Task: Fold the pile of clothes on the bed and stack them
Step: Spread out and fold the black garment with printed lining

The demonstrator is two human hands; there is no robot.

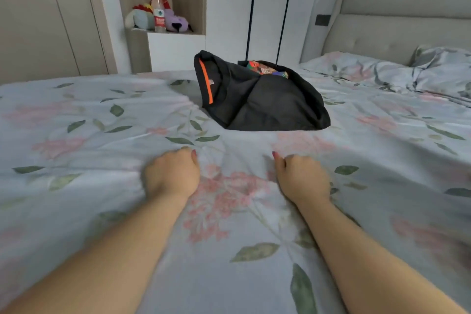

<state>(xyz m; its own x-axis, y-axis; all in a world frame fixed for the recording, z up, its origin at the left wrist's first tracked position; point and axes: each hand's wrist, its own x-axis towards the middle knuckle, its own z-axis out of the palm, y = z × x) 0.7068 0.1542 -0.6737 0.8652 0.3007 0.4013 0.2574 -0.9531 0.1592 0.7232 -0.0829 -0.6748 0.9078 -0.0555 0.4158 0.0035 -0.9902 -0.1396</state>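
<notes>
Black clothes pile (260, 102), orange-trimmed: straight ahead, well beyond left hand (172, 173) and right hand (302, 177), marginally right of centre; both clench floral sheet (102, 211).

both bare forearms reach straight out, palms down. left hand (172, 174) and right hand (302, 177) sit side by side, fingers curled under like fists.
</notes>
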